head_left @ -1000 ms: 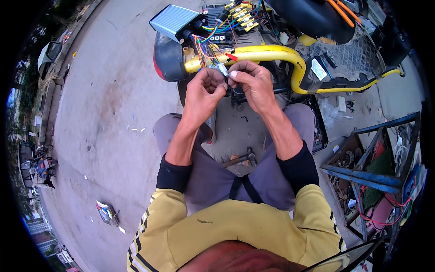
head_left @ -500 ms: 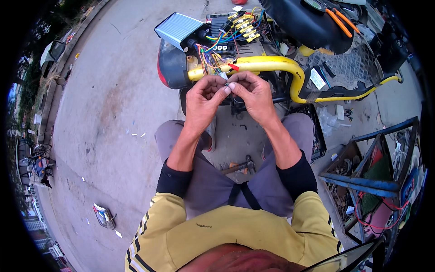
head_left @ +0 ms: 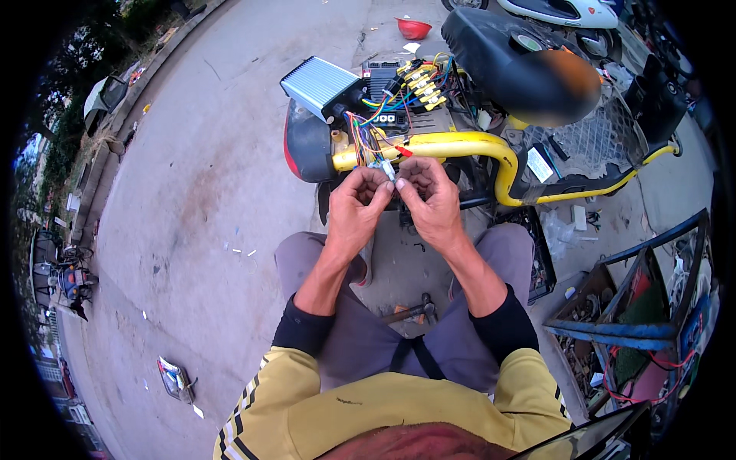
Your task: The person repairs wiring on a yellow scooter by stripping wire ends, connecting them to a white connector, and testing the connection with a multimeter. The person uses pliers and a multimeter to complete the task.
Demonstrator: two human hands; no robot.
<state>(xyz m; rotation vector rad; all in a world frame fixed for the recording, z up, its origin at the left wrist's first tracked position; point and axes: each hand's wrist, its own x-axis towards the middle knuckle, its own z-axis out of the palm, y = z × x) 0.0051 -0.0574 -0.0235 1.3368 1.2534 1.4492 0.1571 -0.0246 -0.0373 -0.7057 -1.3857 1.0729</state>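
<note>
My left hand (head_left: 354, 201) and my right hand (head_left: 431, 198) meet at a small white connector (head_left: 389, 170), fingers pinched around it. It hangs from colored wires (head_left: 360, 134) that run down from a silver finned controller box (head_left: 320, 83). Beside that box sit a yellow terminal block (head_left: 423, 87) and a red connector (head_left: 403, 151). Just past my fingertips runs the yellow tube frame (head_left: 468, 143) of a scooter with a black seat (head_left: 502, 61). The exact grip on the connector is partly hidden by my fingers.
A hammer (head_left: 418, 309) lies between my feet. On my right stand a dark tray (head_left: 543, 276) and a blue metal rack (head_left: 613, 330) of parts. A red bowl (head_left: 413, 29) and a white scooter (head_left: 571, 11) are beyond the seat. A small case (head_left: 175, 379) lies at lower left.
The view has tilted, so the scooter and my hands appear lower and the red bowl shows fully. My hands have drawn closer together and stay pinched at the connector.
</note>
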